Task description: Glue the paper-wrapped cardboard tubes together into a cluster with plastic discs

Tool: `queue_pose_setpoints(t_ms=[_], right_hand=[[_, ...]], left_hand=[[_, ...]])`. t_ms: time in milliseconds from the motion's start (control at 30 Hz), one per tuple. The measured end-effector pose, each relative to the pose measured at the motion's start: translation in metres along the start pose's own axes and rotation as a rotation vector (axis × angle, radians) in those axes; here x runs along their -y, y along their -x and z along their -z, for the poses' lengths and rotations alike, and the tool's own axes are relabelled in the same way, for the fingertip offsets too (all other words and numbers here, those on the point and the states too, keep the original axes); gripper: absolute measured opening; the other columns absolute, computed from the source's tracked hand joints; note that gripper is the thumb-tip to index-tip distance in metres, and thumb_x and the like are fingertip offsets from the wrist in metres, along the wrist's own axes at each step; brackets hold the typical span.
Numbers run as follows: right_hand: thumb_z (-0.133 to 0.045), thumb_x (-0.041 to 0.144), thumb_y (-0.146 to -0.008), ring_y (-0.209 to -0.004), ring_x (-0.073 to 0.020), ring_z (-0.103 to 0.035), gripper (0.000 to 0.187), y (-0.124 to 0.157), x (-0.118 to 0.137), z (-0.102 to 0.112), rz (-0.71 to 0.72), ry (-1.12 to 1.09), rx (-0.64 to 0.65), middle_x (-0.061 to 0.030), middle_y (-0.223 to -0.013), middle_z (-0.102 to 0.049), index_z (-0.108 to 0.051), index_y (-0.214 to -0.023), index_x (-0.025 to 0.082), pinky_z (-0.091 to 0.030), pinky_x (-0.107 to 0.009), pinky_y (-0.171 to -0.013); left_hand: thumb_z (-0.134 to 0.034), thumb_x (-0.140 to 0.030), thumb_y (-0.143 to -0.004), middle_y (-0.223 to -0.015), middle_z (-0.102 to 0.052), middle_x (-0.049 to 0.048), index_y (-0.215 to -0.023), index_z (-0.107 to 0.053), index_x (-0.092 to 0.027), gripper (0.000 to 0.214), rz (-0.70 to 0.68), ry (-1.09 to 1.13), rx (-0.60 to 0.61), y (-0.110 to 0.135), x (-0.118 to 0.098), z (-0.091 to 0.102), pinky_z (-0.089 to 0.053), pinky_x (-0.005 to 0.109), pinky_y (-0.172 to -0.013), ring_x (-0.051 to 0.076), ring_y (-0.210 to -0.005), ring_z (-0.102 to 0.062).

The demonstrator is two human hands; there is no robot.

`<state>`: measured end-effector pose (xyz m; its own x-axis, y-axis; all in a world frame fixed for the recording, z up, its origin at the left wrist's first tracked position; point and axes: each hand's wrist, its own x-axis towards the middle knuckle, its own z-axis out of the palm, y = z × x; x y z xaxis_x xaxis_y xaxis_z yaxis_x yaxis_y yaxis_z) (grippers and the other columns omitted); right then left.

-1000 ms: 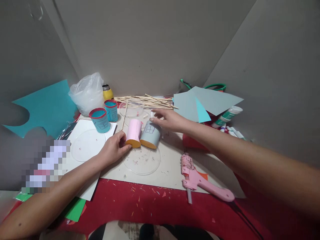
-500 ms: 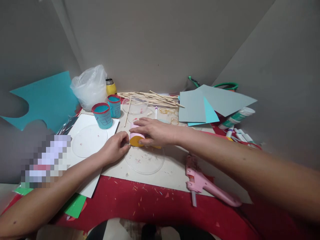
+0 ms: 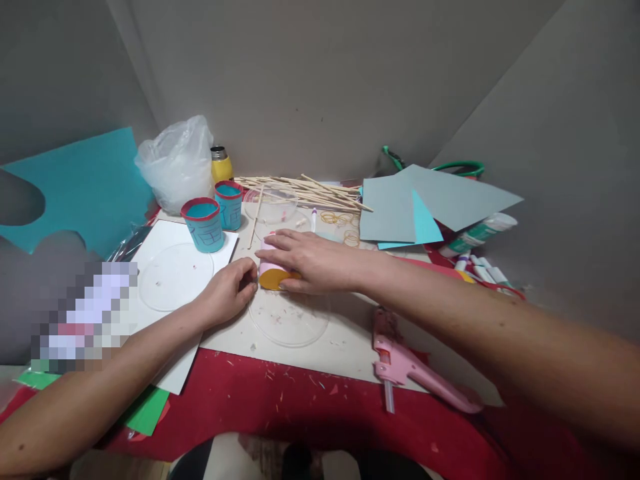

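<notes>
A small pink cylinder with a yellow-orange end [image 3: 273, 278] lies on its side on the pale work board, its yellow end facing me. My right hand [image 3: 317, 262] rests over it, fingers across the top and thumb by the yellow end, hiding much of it. Just left of the cylinder, my left hand [image 3: 231, 288] is closed with curled fingers and thumb near the cylinder's edge. Whatever those left fingertips hold, if anything, cannot be made out. A clear plastic disc [image 3: 295, 341] with scraps on it lies in front of the cylinder.
Two blue cups with red rims, a front one [image 3: 205, 233] and a rear one [image 3: 230, 212], stand at left. Wooden sticks [image 3: 310, 193] lie behind, rubber bands [image 3: 337, 218] nearby. A pink glue gun [image 3: 405, 363] lies front right, grey card sheets [image 3: 387, 210] back right.
The camera view has shifted slightly. My right fingers have moved a little across the cylinder, while my left hand stays beside it.
</notes>
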<state>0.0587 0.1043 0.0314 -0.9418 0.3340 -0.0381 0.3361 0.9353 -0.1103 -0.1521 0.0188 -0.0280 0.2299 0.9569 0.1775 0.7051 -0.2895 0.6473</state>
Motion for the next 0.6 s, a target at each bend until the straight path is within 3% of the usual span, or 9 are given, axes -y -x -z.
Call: queue_pose_setpoints(t_ms=[100, 200, 333, 467, 600], right_hand=[[-0.068, 0.027, -0.089, -0.140, -0.0406, -0.042, 0.066, 0.000, 0.005, 0.005, 0.041, 0.031, -0.051, -0.0217, -0.154, -0.047, -0.045, -0.151, 0.020, -0.042, -0.058, -0.104], [-0.064, 0.025, -0.092, -0.136, -0.0377, -0.045, 0.048, -0.003, 0.009, 0.006, 0.111, 0.058, -0.099, -0.0187, -0.149, -0.053, -0.058, -0.139, 0.020, -0.041, -0.056, -0.103], [-0.063, 0.022, -0.094, -0.122, -0.0310, -0.055, 0.028, -0.009, 0.013, 0.006, 0.166, 0.032, -0.152, -0.0147, -0.127, -0.068, -0.068, -0.121, 0.019, -0.037, -0.048, -0.101], [-0.060, 0.016, -0.094, -0.101, -0.0257, -0.058, 0.018, -0.016, 0.017, 0.005, 0.210, 0.049, -0.100, -0.0094, -0.103, -0.072, -0.072, -0.107, 0.019, -0.034, -0.042, -0.091], [-0.057, 0.013, -0.096, -0.095, -0.0249, -0.055, 0.019, -0.022, 0.019, 0.000, 0.237, 0.099, -0.054, -0.0082, -0.103, -0.073, -0.074, -0.096, 0.021, -0.030, -0.042, -0.087]], left_hand=[[-0.052, -0.015, -0.080, -0.082, -0.061, 0.0034, -0.085, -0.051, -0.023, 0.009, -0.014, -0.005, -0.011, 0.000, 0.001, -0.001, -0.043, 0.035, -0.071, 0.019, -0.075, -0.055], [-0.051, -0.013, -0.078, -0.087, -0.062, 0.0046, -0.088, -0.053, -0.022, 0.013, -0.017, 0.002, -0.017, 0.000, 0.002, -0.002, -0.045, 0.036, -0.075, 0.020, -0.080, -0.057], [-0.051, -0.014, -0.076, -0.074, -0.053, -0.0003, -0.080, -0.047, -0.024, 0.011, 0.010, 0.013, -0.032, 0.000, 0.004, -0.003, -0.041, 0.033, -0.067, 0.017, -0.069, -0.050], [-0.053, -0.015, -0.075, -0.062, -0.041, -0.0039, -0.068, -0.032, -0.025, 0.025, 0.035, 0.017, -0.037, -0.001, 0.004, -0.002, -0.032, 0.031, -0.057, 0.014, -0.059, -0.039], [-0.051, -0.011, -0.073, -0.060, -0.040, -0.0037, -0.063, -0.028, -0.024, 0.028, 0.024, 0.027, -0.011, 0.000, 0.003, -0.001, -0.031, 0.031, -0.057, 0.014, -0.057, -0.038]])
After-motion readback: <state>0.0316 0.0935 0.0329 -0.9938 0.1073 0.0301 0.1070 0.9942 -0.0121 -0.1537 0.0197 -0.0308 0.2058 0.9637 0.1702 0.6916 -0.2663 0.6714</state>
